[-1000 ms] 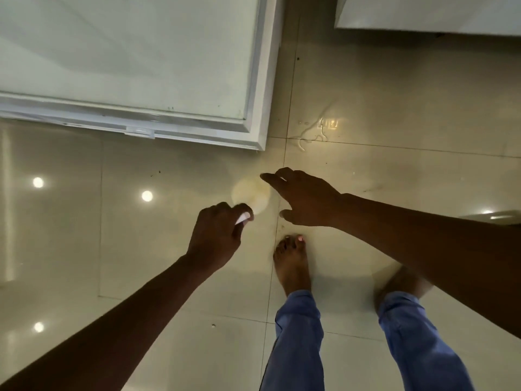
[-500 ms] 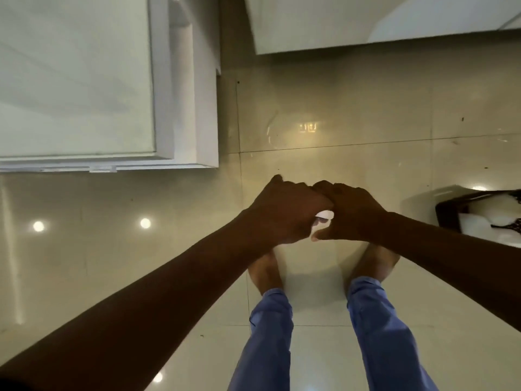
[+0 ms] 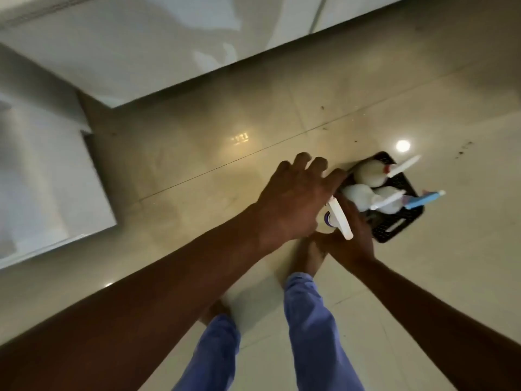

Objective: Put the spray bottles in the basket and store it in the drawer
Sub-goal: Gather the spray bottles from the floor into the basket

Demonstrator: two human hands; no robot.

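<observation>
A black perforated basket [image 3: 394, 230] stands on the tiled floor at right. It holds three white spray bottles [image 3: 369, 173], one with a blue trigger head [image 3: 423, 201]. Another spray bottle with a white trigger [image 3: 339, 221] and a purple collar hangs just left of the basket's near corner. My right hand [image 3: 355, 241] is closed around it from below. My left hand [image 3: 296, 198] lies over the bottle's top with fingers spread, its fingertips by the basket's rim. The bottle's body is mostly hidden by my hands.
A white cabinet unit [image 3: 42, 179] juts out at left, and a long white cabinet front [image 3: 141, 52] runs across the back. My bare feet [image 3: 307, 258] and blue trouser legs stand on the glossy floor just behind my hands.
The view swung right and the basket came into sight. The bottle passed from my left hand into my right, and both hands moved right to the basket. My left fingers have spread.
</observation>
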